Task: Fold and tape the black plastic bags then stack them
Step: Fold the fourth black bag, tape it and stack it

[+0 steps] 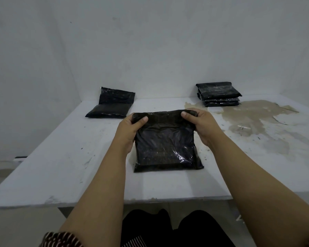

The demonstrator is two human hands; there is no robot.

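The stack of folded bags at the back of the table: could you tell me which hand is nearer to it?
Right. The right hand sits just in front of the stack; the left hand is farther left.

- Black plastic bag, held at its far edge by both hands: 1 [165, 141].
- Black plastic bag, loose at far left, its far part leaning on the wall: 1 [111, 104].
- Stack of folded bags, far right: 1 [218, 94]; about 3 layers, exact count unclear.
- Hands: 2, left hand [130, 130], right hand [201, 125].
- Tabletop: 1 [61, 157].

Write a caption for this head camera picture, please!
Both hands, left hand and right hand, fold the black bag on the white table.
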